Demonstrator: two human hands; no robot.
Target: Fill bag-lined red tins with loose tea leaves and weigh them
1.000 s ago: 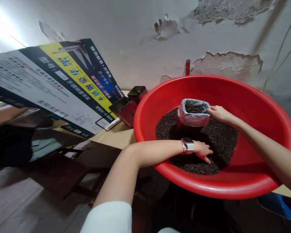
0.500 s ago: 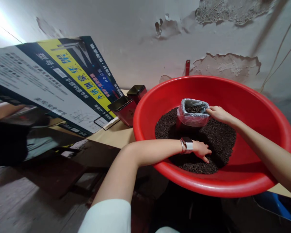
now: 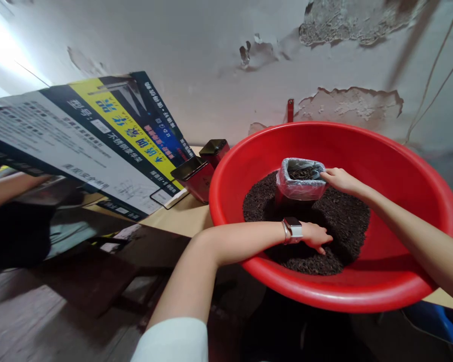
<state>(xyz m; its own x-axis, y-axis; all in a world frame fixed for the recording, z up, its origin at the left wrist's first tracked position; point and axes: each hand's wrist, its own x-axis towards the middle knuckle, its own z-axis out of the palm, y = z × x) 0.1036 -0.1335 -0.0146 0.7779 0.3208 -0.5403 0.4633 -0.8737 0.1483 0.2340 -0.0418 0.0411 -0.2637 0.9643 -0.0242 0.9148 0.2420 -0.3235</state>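
A large red plastic basin [image 3: 407, 201] holds a heap of dark loose tea leaves [image 3: 347, 226]. In the heap stands a tin lined with a clear plastic bag [image 3: 300, 188], its mouth facing up and some leaves inside. My right hand [image 3: 342, 181] pinches the bag's edge at the right side of the tin's rim. My left hand [image 3: 317, 237], wearing a watch [image 3: 294, 229] on the wrist, reaches over the near rim. Its fingers are spread on the leaves in front of the tin, holding nothing that shows.
Left of the basin, two dark red tins [image 3: 196, 178] stand on the tan tabletop [image 3: 173, 219]. A big printed cardboard box [image 3: 94, 141] leans over the table at left. Behind it another person's arm [image 3: 11, 190] shows. A peeling wall [image 3: 211, 75] rises behind the basin.
The view has shifted slightly, so everything sits a little lower in the picture. Both hands keep almost the same place against the tin and the leaves.
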